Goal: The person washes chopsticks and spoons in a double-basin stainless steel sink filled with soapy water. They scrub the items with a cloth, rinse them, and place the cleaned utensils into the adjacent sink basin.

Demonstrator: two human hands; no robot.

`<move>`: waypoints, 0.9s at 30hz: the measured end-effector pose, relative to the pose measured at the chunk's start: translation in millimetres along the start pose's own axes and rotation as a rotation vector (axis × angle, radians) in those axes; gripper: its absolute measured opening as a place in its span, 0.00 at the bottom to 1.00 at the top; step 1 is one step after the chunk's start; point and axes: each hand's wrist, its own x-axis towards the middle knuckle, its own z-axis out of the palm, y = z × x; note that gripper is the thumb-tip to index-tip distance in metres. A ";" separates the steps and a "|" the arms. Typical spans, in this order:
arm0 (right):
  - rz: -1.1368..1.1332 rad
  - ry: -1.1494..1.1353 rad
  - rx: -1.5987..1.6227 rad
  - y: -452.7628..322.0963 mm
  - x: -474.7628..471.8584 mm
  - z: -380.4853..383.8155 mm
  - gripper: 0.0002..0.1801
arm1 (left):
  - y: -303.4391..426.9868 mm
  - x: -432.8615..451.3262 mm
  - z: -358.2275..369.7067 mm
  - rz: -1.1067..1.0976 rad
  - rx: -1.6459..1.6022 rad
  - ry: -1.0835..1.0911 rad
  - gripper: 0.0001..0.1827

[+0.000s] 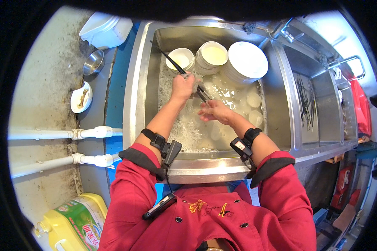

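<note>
My left hand (183, 87) is closed around several black chopsticks (172, 61), with a pale, crumpled scrubbing cloth or mesh (195, 84) against them. The chopsticks slant above a steel sink basin (278, 125) of cloudy, foamy water. At their lower, silvery ends is my right hand (218, 110), its fingers partly spread; whether it grips them is unclear. Beyond my hands stand a stack of white bowls (181, 58), a second bowl stack (214, 55) and a stack of white plates (248, 60). Small round dishes (254, 99) lie under the water at right.
Right of a steel divider, another basin (315, 138) holds loose dark chopsticks (306, 100). A faucet (287, 34) rises at the back. On the left ledge are white tubs (106, 29), a steel bowl (93, 62) and a white dish (81, 98). A yellow detergent jug (75, 222) stands lower left.
</note>
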 end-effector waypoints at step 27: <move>-0.099 0.715 0.601 4.0 16.2 -64.9 0.15 | 2.0 -27.7 -2.3 0.207 1.213 -0.819 0.11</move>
